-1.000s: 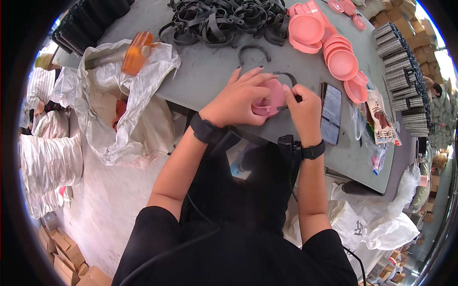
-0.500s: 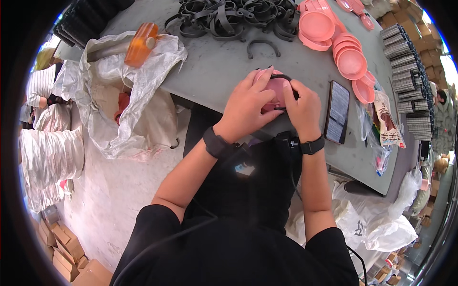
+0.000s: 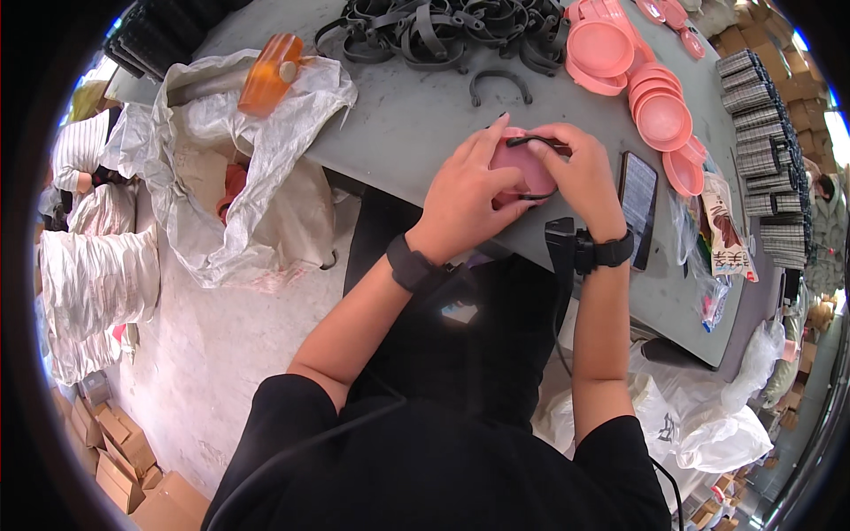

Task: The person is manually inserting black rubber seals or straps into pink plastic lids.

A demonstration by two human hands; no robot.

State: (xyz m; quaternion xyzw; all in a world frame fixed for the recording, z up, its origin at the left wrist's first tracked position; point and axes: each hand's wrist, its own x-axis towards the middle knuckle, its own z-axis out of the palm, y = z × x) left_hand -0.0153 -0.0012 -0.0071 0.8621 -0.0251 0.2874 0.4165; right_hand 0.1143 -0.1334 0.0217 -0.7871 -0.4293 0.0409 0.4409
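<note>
Here, the pink lid sits at the table edge, clamped between your left hand and right hand, fingers curled shut around it. It looks light and rigid; grip its rim while seating the springy black strap.

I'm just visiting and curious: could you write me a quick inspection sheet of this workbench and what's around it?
Surface: grey table, scuffed, crowded along its far edge.
Job's things: pink round piece with a black curved strap along it, held at the near table edge.
Clutter: pile of black straps, one loose strap, stacks of pink lids, dark phone, orange bottle on a white sack.
Hands: left hand and right hand both grip the pink piece.
Cables: black cord hanging by the right wrist.
Surroundings: cardboard boxes, white bags on the floor.
</note>
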